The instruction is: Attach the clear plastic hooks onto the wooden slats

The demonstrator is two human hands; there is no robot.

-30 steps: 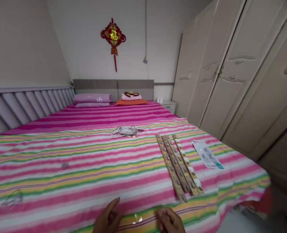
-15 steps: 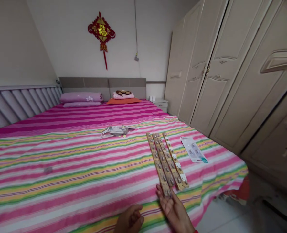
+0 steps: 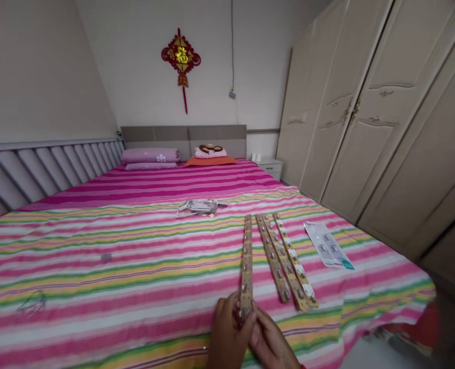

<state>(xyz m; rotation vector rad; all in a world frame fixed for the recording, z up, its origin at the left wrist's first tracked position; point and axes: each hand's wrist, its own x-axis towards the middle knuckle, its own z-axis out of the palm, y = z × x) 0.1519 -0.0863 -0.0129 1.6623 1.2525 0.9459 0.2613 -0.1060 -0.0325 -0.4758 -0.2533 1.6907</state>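
Observation:
A long, narrow tan strip (image 3: 246, 261) carries a row of small shiny pieces; their exact kind is too small to tell. Its near end is held by both hands. My left hand (image 3: 228, 330) closes round that end from the left, thumb over it. From the right, my right hand (image 3: 269, 335) grips the same end, its fingers partly hidden behind the left thumb. Just right of the held piece lie more such strips, a left one (image 3: 273, 259), a middle one (image 3: 285, 261) and a right one (image 3: 296, 264) bearing round white parts.
A clear blister pack (image 3: 328, 246) lies right of the strips on the striped sheet (image 3: 135, 287). Farther back is a plastic bag of small items (image 3: 200, 206). A thin wire-like loop (image 3: 33, 303) lies at left. The wardrobe (image 3: 350, 118) stands along the right side.
The leftmost strip has been drawn left, apart from the others. My left hand has come over and closed on its near end beside my right hand. The view has turned left.

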